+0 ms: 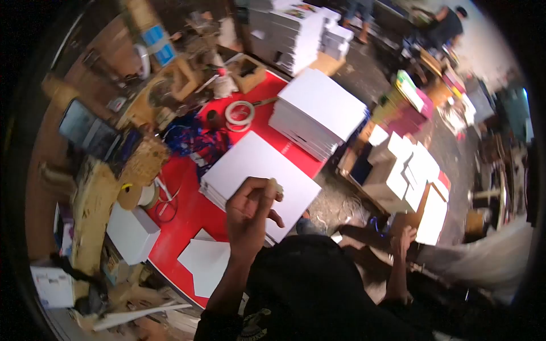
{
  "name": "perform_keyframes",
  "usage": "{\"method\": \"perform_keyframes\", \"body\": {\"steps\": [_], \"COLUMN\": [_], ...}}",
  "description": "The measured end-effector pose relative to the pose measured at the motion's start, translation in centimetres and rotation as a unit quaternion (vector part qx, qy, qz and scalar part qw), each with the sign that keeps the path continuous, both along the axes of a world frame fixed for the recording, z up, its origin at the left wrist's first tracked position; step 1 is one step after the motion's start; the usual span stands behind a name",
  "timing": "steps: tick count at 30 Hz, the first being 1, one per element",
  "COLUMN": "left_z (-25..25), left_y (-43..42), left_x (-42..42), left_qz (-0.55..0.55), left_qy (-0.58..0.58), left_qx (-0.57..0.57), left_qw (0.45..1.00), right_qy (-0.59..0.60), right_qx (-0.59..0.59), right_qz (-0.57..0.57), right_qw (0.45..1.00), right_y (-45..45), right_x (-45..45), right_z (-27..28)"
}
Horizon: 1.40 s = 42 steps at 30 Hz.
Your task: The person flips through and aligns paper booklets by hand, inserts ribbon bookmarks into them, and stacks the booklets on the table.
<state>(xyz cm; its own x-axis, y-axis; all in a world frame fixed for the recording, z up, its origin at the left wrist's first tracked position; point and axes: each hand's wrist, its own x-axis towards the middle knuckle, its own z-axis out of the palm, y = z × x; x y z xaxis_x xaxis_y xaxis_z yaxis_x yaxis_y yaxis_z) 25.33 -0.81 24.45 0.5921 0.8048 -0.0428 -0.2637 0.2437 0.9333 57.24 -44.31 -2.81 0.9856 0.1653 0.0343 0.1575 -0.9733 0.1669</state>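
Observation:
My left hand (250,213) is raised over a stack of white sheets (278,156) on a red-topped table (176,227). Its thumb and fingers pinch a small pale lump (276,187), whose kind I cannot make out. To the right and lower, my right hand (402,240) is at a brown board or box side (406,223), beside white boxes. Its fingers look curled, and what they hold, if anything, is hidden. Loose white pieces (207,261) lie on the table near my left forearm.
A taller white stack (318,111) stands at the table's far end. Tape rolls (239,115), blue shiny scraps (196,139) and a phone (85,129) lie to the left. White boxes (398,176) fill the right side. Another person (446,28) is in the background.

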Motion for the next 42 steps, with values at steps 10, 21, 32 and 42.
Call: {"method": "perform_keyframes", "body": {"steps": [10,21,32,42], "left_z": [-4.3,-23.8,-28.8,-24.9], "left_y": [1.8,1.6,0.1,-0.4], "left_x": [-3.9,-16.3,-14.2,-12.3], "left_qz": [0.193,0.362,0.415,0.445], "left_qy": [-0.023,0.406,0.443,0.483], "left_qx": [0.134,0.215,0.196,0.23], "left_qw": [0.972,0.811,0.77,0.718], "right_qy": [0.221,0.161,0.478,0.007], "right_qx": [0.427,0.634,0.427,0.45], "right_qz": [0.516,0.744,0.739,0.842], "right_qw": [0.709,0.138,0.208,0.298], "right_y": [29.9,35.9,48.4,66.2], "right_x": [-18.7,-30.0,-22.6,-29.3], "right_z": [36.4,41.0,38.1,35.6]}}
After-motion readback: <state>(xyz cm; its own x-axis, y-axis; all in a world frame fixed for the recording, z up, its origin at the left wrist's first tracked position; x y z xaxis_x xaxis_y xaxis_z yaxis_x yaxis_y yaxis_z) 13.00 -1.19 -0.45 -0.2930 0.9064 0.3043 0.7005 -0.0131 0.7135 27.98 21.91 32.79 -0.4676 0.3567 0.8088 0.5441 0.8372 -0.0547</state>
